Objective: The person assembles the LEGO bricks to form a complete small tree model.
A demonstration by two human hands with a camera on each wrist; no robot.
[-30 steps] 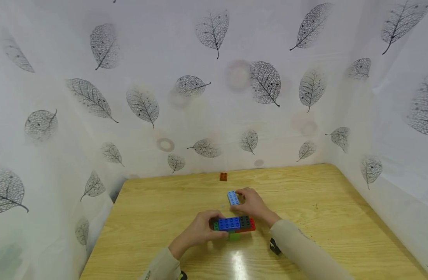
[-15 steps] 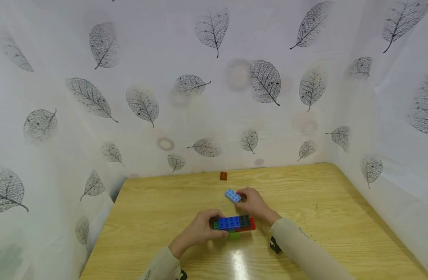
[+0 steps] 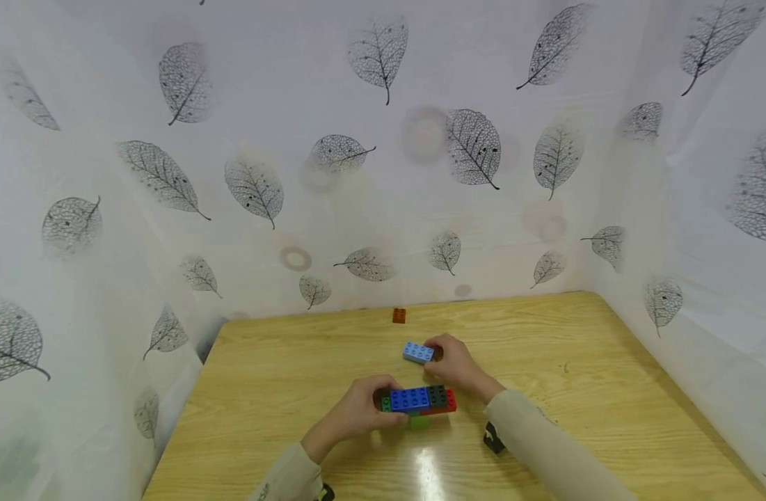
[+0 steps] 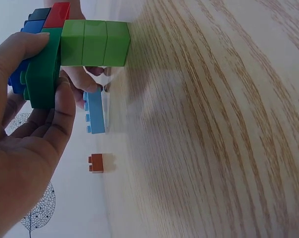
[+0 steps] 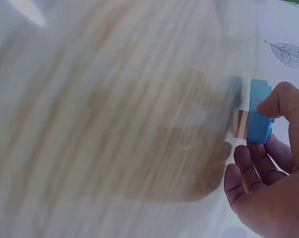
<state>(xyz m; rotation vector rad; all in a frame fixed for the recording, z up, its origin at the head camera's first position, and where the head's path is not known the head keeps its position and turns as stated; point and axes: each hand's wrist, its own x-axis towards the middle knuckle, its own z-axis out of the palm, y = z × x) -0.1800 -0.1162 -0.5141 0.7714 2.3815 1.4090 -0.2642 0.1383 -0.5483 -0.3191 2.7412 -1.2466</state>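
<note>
My left hand (image 3: 355, 409) grips the left end of a stack of toy building bricks in the head view. On top of it sit a blue brick (image 3: 410, 399) and a black brick (image 3: 437, 396), above a red brick (image 3: 451, 400). The left wrist view shows thumb and fingers around the stack's dark green brick (image 4: 45, 74); a column of light green bricks (image 4: 95, 43) reaches down to the table. Just beyond the stack, my right hand (image 3: 456, 364) pinches the right end of a light blue brick (image 3: 417, 352), its studs facing up and its long side crosswise.
A small orange-brown brick (image 3: 399, 316) lies near the far edge of the wooden table (image 3: 282, 369). White curtains (image 3: 395, 209) with a leaf print stand behind and on both sides. A black object (image 3: 493, 438) shows beside the right sleeve.
In my right hand the light blue brick has turned from pointing away from me, through a diagonal, to lying crosswise. The left hand and the stack have stayed in place.
</note>
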